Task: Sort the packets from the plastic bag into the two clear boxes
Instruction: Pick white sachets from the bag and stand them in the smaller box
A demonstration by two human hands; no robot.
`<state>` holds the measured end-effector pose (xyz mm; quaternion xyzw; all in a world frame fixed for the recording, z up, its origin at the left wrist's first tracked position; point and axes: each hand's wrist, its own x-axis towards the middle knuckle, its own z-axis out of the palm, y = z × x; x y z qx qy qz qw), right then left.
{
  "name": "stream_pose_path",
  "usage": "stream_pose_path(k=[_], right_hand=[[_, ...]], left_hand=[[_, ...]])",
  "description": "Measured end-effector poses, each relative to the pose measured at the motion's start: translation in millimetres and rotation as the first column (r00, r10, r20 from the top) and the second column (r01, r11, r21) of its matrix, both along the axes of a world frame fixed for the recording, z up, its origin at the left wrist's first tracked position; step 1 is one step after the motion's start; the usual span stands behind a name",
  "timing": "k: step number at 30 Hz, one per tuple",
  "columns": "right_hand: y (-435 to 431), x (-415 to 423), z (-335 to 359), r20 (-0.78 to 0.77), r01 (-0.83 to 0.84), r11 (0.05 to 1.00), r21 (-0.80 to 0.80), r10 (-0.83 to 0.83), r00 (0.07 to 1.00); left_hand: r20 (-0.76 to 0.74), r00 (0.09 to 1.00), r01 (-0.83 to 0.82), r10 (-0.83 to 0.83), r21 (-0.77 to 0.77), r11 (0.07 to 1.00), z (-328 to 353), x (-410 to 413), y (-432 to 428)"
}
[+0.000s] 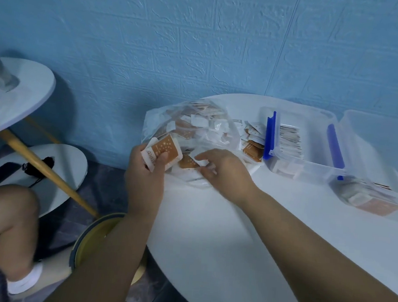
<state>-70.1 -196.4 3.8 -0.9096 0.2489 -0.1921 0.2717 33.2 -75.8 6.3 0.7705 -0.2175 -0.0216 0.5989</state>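
Note:
A clear plastic bag [190, 124] full of white and orange packets lies on the white table [222, 236]. My left hand [146, 175] grips a small stack of orange packets [163, 151] at the bag's left edge. My right hand [225, 169] reaches into the bag's mouth and pinches a white packet [198, 156] beside an orange one [187, 163]. Two clear boxes stand to the right: the nearer-to-bag box [305, 145] with blue latches holds upright packets, and the right box [370, 195] holds white and orange packets.
Loose packets [253, 141] lie between the bag and the first box. A second round table [14, 93] with a wooden leg stands at left. A yellow stool [98, 233] is below my left arm. My knee [7, 219] is at lower left. A blue wall is behind.

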Motion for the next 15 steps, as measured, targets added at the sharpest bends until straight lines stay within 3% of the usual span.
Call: stream_pose_path(k=[3, 7, 12, 15], right_hand=[[-12.9, 13.1, -14.2, -0.185, -0.055, 0.996, -0.066, 0.042, 0.982], [-19.9, 26.7, -23.2, -0.287, -0.100, 0.967, -0.234, 0.030, 0.958], [-18.9, 28.5, -29.5, -0.203, -0.039, 0.958, -0.285, -0.020, 0.979], [-9.4, 20.6, -31.4, -0.022, 0.014, 0.933, -0.359, -0.023, 0.999]], left_hand=[[-0.044, 0.999, -0.030, 0.029, -0.015, 0.999, -5.4, 2.2, -3.6], [-0.055, 0.998, -0.028, 0.027, -0.024, 0.999, -8.1, 5.5, -3.3], [-0.065, 0.998, 0.022, -0.025, -0.050, 0.999, -11.4, 5.3, -2.3], [-0.070, 0.996, 0.042, -0.047, -0.073, 0.996, -12.1, 5.5, -2.2]])
